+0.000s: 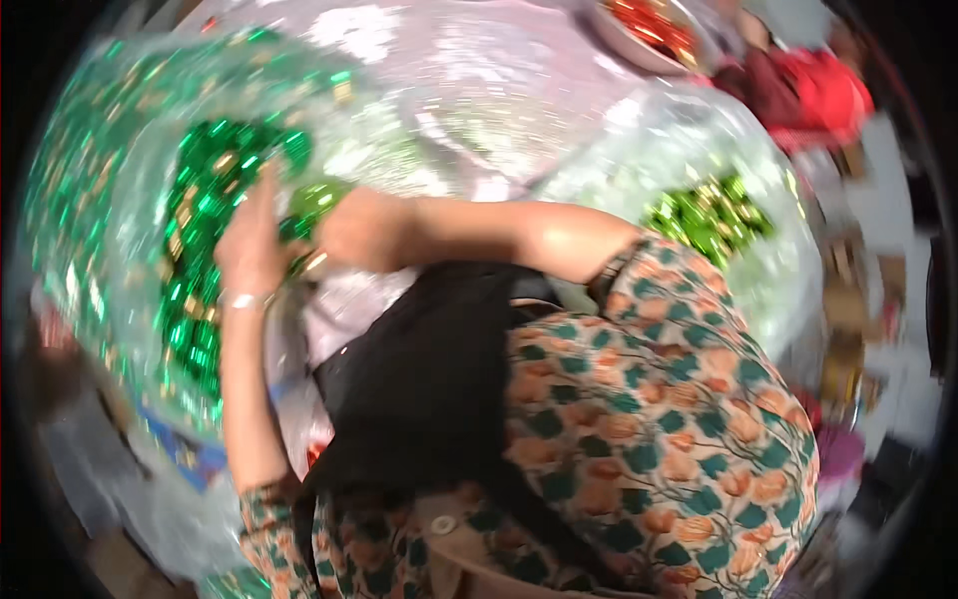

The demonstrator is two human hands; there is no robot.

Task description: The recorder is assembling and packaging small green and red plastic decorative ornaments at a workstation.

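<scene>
My left hand (250, 240) reaches over the near right side of a heap of shiny dark green and gold foil-like pieces (195, 240) in a clear plastic bag (140, 260). Its fingers point away from me, stretched out, though motion smears them. My right hand (361, 230) comes across from the right, close beside the left one. Lighter green shiny pieces (314, 200) show right by its fingers. Those fingers are blurred and partly hidden, so whether they grip a piece is unclear.
A second clear bag (609, 165) on the right holds bright green and gold shiny pieces (711, 218). At the far right stands a bowl (631, 52) of red shiny pieces, near a person in red (813, 95). Pinkish plastic sheeting (449, 50) covers the far surface. Cardboard boxes (848, 290) lie right.
</scene>
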